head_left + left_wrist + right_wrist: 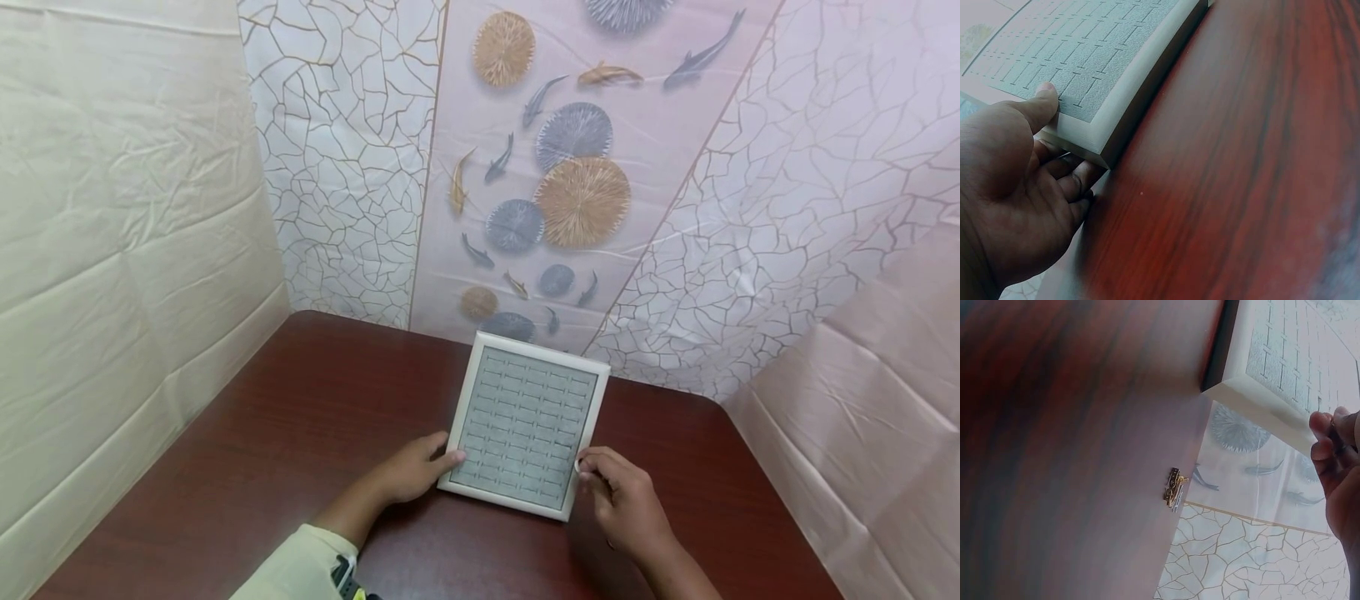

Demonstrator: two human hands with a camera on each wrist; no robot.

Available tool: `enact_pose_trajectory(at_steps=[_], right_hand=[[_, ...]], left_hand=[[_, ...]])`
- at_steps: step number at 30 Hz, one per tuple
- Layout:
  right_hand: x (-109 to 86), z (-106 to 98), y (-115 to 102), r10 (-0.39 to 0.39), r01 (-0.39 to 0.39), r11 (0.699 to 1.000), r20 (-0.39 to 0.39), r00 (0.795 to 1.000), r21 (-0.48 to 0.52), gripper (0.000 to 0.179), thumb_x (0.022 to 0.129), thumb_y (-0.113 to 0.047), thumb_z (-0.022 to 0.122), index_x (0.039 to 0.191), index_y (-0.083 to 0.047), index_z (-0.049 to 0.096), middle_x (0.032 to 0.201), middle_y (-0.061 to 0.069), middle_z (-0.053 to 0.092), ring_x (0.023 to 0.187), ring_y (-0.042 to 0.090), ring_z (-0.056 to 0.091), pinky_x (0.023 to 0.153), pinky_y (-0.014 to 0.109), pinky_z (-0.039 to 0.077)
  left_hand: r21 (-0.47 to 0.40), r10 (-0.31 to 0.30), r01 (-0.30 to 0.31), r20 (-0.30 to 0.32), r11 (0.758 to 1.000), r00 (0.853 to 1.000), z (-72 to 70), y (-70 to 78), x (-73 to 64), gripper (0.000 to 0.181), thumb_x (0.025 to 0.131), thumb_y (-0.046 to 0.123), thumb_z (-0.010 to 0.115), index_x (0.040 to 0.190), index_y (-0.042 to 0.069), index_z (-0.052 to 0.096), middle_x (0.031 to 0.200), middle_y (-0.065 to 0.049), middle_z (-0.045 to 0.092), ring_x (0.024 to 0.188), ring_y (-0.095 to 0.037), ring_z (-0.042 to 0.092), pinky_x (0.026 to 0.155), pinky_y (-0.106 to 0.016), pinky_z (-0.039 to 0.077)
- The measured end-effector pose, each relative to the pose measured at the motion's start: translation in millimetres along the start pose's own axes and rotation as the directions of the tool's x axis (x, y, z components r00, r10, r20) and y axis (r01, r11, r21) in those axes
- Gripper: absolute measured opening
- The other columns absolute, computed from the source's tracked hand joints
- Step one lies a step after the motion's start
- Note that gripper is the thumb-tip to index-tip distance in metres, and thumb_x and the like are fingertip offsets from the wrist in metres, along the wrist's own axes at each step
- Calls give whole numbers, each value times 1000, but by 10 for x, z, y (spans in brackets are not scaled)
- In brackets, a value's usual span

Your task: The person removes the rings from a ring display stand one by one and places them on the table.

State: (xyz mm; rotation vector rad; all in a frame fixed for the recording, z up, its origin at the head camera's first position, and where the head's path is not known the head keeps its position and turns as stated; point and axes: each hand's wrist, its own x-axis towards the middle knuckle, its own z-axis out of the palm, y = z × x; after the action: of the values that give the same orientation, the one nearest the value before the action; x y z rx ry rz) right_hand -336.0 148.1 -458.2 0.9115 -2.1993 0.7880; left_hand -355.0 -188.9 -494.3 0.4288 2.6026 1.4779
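Note:
A ring display tray with a pale frame and a grey slotted pad leans up off the dark red table. My left hand grips its lower left edge. The left thumb lies over the frame onto the pad, while the other fingers curl behind and below. At the right edge of the tray, my right hand pinches a small ring between thumb and fingertips, which hide most of it. Rows of short slits cross the pad.
In the right wrist view a small heap of gold and silver jewellery lies on the wooden table, near its edge. Behind the table hangs a patterned cloth, with plain beige cloth at the left side.

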Motion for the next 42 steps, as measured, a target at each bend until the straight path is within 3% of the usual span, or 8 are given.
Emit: enact_pose_trajectory(at_steps=[10,18,30,42], right_hand=[[15,1,-4,-32,33,999,-39,999,3,32,77,28,79,90,0,70,100,11,76,80,10,70,77,8,53],[11,-8,-11,11,-11,1000,-31,999,11,31,81,26,78,91,-1,68,102,12,76,79,11,67,74,9,51],[-5,-27,0,45,-44,999,7,999,-24,28,84,23,79,93,-2,69,103,8,75,81,3,63,72,8,49],[-40,-69,7,14,-13,1000,40,999,-26,35,81,26,77,90,-6,65,106,8,73,95,15,70,80,8,50]], left_hand=[[-1,4,-4,-1,1000,1000,1,13,-3,41,112,45,60,136,11,64,124,-7,76,119,-25,67,110,-59,50],[-9,4,-4,3,1000,1000,-1,14,-8,43,112,45,60,138,11,64,126,-8,76,122,-26,67,111,-60,49],[-2,8,-8,1,1000,1000,7,4,6,42,112,45,60,137,11,64,125,-7,76,120,-24,67,109,-58,50],[4,14,-14,-4,1000,1000,5,23,-13,42,113,44,60,138,11,64,127,-8,76,120,-25,67,109,-58,50]])
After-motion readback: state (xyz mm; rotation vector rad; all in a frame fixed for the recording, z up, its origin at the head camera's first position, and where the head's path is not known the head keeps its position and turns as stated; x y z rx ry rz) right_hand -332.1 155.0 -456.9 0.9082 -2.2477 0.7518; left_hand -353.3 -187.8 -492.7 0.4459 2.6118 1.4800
